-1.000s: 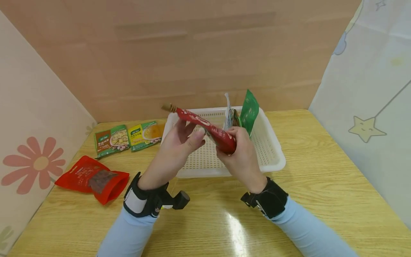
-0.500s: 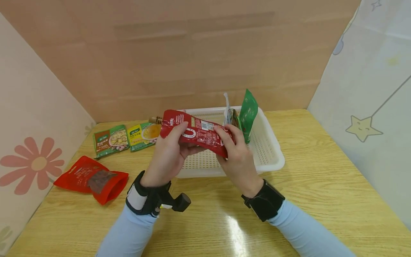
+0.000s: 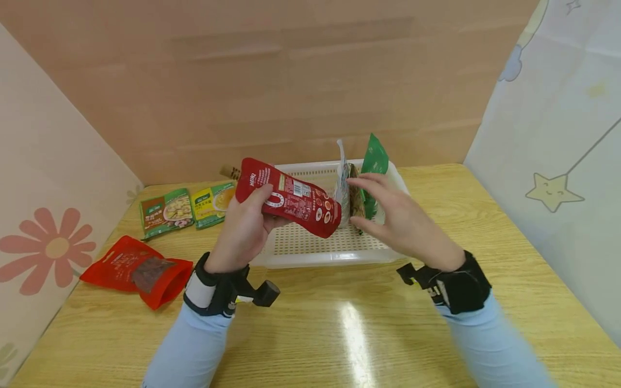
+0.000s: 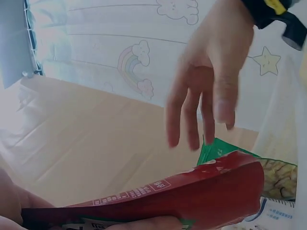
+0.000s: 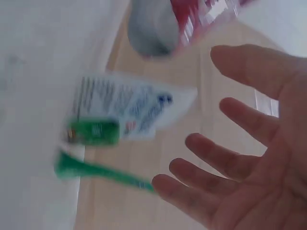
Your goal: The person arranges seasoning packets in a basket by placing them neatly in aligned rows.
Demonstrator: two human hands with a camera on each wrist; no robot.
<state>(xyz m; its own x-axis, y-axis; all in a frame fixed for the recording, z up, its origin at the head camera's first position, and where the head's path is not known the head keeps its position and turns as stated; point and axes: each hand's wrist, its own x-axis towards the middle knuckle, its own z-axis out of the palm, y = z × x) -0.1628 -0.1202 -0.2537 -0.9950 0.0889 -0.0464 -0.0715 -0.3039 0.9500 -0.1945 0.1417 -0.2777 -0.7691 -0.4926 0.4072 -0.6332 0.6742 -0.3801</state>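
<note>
A red Heinz spout pouch (image 3: 303, 200) with a brown cap is held tilted above the basket. My left hand (image 3: 245, 226) grips it near the capped end, thumb on the printed face and fingers beneath. The right hand (image 3: 405, 221) is off the pouch, its fingers spread and holding nothing, as the right wrist view also shows. Close to those fingers, a white packet (image 3: 342, 188), a brownish packet (image 3: 356, 196) and a green packet (image 3: 375, 161) stand upright in the white plastic basket (image 3: 330, 258). In the right wrist view the white packet (image 5: 129, 103) is blurred.
Left of the basket lie a green-and-brown sachet (image 3: 167, 213) and a yellow sachet (image 3: 212, 205). Nearer on the wooden table (image 3: 330, 328) is a red bag (image 3: 138, 271) with a see-through window. Brown sheeting (image 3: 310, 86) stands behind, with patterned side walls.
The red spout pouch has turned from edge-on to show its printed face. My right hand has let go of it and moved right with fingers opened; the left keeps its grip.
</note>
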